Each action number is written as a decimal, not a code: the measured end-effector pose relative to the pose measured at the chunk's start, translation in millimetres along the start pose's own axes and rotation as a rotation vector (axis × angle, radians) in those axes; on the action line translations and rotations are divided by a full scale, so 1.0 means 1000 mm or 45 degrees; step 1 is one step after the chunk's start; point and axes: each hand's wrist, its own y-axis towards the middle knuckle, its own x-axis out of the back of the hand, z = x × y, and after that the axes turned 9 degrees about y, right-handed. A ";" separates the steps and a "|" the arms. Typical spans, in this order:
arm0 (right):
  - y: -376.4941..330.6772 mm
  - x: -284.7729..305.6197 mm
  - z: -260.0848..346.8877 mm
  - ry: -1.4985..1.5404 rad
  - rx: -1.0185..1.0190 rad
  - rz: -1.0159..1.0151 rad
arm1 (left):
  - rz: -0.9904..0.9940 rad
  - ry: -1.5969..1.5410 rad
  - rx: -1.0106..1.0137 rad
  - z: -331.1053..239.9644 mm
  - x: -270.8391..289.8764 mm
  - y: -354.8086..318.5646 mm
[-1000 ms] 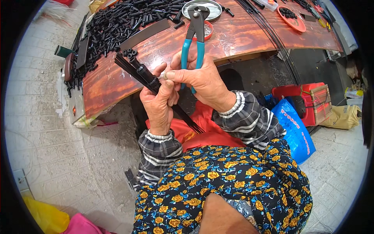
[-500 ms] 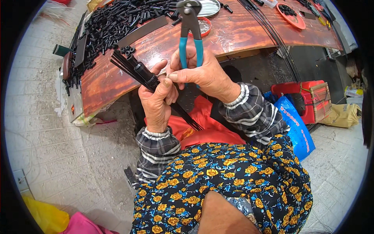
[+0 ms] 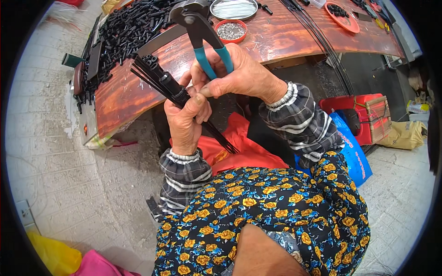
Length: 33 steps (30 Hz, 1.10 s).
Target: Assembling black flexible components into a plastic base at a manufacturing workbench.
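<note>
My left hand (image 3: pixel 188 122) is closed around a slanting bundle of thin black rods (image 3: pixel 222 137). A short black cylindrical fitting (image 3: pixel 169 83) sits on the bundle just above that hand. My right hand (image 3: pixel 244 76) grips pliers (image 3: pixel 200 33) with teal handles and dark jaws pointing up and away from the bundle. The right thumb and fingertips meet the left thumb beside the bundle. Whatever is pinched between them is too small to make out. The lower rod ends reach over a red cloth (image 3: pixel 248 156) on my lap.
On the reddish wooden table (image 3: pixel 281 41) lie a heap of black tubular parts (image 3: pixel 129 37), a red dish (image 3: pixel 245 33) of small metal bits, and a round tray (image 3: pixel 213 15) of white strips. Long black rods (image 3: pixel 317 37) overhang the edge. A red stool (image 3: pixel 363 131) stands right.
The pliers have tilted and swung to the left, uncovering the red dish. My right hand has turned with them. The left hand and the rod bundle are nearly still.
</note>
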 end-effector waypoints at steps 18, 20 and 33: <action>0.000 -0.043 -0.022 0.160 0.200 -0.520 | -0.091 -0.124 -0.063 0.004 0.002 0.003; 0.001 -0.048 -0.026 0.133 0.215 -0.559 | -0.175 -0.076 -0.015 -0.003 -0.004 0.003; 0.000 -0.053 -0.029 0.215 0.139 -0.624 | -0.203 -0.051 0.029 -0.002 0.001 0.003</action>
